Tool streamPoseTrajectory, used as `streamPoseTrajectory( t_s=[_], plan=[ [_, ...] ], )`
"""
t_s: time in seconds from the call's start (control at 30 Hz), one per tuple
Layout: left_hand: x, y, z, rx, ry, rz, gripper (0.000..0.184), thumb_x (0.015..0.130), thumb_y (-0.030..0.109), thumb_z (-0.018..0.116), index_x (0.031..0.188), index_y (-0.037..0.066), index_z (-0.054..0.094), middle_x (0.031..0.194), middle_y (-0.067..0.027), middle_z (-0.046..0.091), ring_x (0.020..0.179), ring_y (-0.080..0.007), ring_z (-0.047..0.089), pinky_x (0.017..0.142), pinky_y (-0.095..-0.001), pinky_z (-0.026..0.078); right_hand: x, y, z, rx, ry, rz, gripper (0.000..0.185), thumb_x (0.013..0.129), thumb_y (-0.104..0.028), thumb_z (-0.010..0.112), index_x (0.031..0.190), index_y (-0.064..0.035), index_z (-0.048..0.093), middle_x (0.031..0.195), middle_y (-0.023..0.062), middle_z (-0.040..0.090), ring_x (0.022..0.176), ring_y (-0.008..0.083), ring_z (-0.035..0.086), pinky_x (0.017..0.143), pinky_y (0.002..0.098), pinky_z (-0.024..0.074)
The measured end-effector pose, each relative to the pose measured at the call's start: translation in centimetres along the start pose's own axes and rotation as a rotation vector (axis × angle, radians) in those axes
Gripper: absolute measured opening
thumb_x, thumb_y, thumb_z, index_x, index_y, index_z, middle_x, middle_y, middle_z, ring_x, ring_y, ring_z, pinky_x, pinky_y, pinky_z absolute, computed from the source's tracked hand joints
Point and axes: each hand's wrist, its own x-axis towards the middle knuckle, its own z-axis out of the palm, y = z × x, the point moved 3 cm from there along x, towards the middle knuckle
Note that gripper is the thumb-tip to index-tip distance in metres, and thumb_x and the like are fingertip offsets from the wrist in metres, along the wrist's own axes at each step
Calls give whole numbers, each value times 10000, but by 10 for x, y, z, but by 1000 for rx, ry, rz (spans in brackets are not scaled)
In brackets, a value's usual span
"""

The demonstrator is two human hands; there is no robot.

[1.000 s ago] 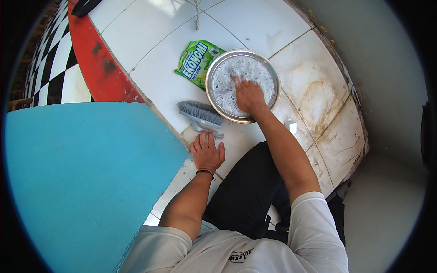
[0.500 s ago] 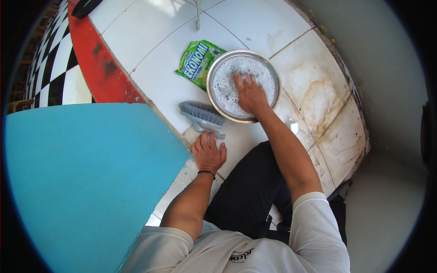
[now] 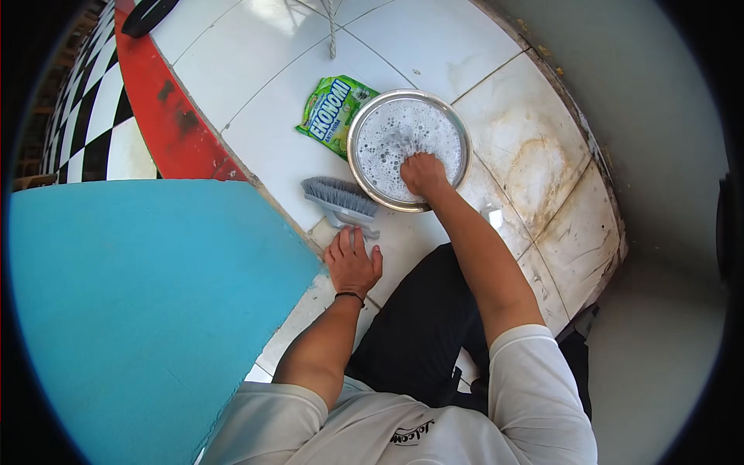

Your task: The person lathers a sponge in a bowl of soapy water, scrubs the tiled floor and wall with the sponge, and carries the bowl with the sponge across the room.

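Observation:
A round metal basin point(image 3: 468, 147) holds water covered with white foam point(image 3: 387, 128). My right hand point(image 3: 424, 175) dips into it near the front rim. The fingers go down into the suds, which hide their tips. To the left of the basin, a grey scrub brush point(image 3: 339, 197) lies with its bristles facing away from me. My left hand point(image 3: 354, 266) rests on the tiles just below the brush, fingers apart. Its fingertips reach the brush's grey handle edge; whether they press on it I cannot tell. Behind the basin's left side lies a green Ekonomi detergent pouch point(image 3: 332, 116).
A blue-topped surface point(image 3: 163, 287) stands on my left, beside a red ledge point(image 3: 174, 108). Brown stains point(image 3: 539, 174) mark the white floor tiles at right, in front of a grey wall point(image 3: 651, 101). A small white piece point(image 3: 493, 218) lies nearby, and a rope point(image 3: 332, 39) hangs beyond.
My right hand has moved toward the basin's near side and sunk deeper, its spread fingers going under the foam. My left hand stays beside the brush.

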Motion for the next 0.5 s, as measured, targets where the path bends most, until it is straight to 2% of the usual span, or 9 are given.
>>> streamPoseTrajectory(
  t_s=[0.1, 0.5],
  plan=[
    [0, 0, -1, 5, 2, 2, 604, 828, 354, 625, 1312, 18, 491, 1375, -157, 405, 1222, -365, 404, 994, -544, 309, 4, 2, 10, -8, 50, -16, 282, 916, -177, 486, 973, -52, 733, 987, 134, 734, 945, 295, 712, 808, 413, 566],
    [-1, -1, 2, -1, -4, 8, 606, 829, 355, 623, 1312, 19, 479, 1374, -160, 405, 1229, -372, 400, 992, -552, 308, 12, 9, 29, 167, 114, 66, 270, 897, -216, 513, 950, -51, 721, 1011, 144, 723, 949, 286, 704, 816, 414, 560]
  ],
)
